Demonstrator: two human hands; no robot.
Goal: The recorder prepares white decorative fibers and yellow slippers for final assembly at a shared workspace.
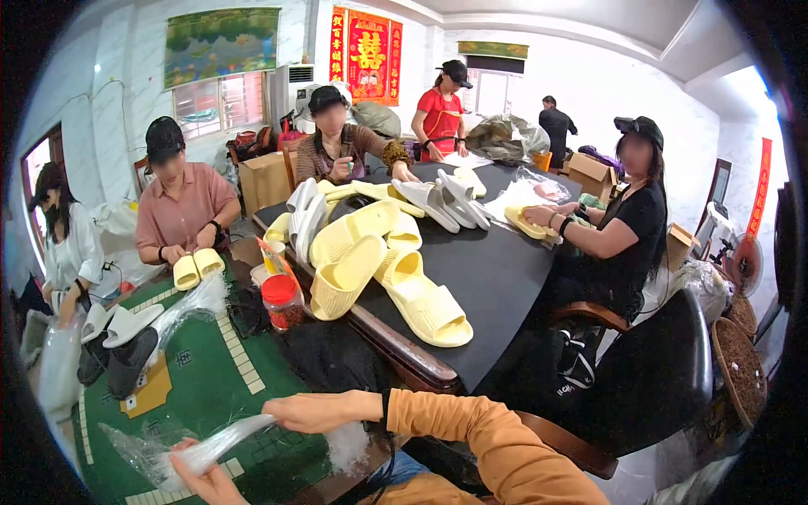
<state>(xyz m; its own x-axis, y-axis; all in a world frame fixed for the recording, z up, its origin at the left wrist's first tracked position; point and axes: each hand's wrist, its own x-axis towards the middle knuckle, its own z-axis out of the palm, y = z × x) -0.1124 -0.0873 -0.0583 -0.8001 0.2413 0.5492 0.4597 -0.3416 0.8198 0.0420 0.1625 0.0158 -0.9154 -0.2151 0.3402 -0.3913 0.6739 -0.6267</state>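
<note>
Left hand (207,480) + right hand (316,412) gripping one shiny, kinda ropey plastic bunch (225,442); one round jar (283,305), two white slippers (133,326) far left.

Beyond the black worktop (505,269) I see gold characters on a red wall poster (369,57), right of that worktop more down a narrow red banner (759,192), left of it dark ones on a green mat (206,370), and low beside it white lettering on a black shoe (566,389).
</note>
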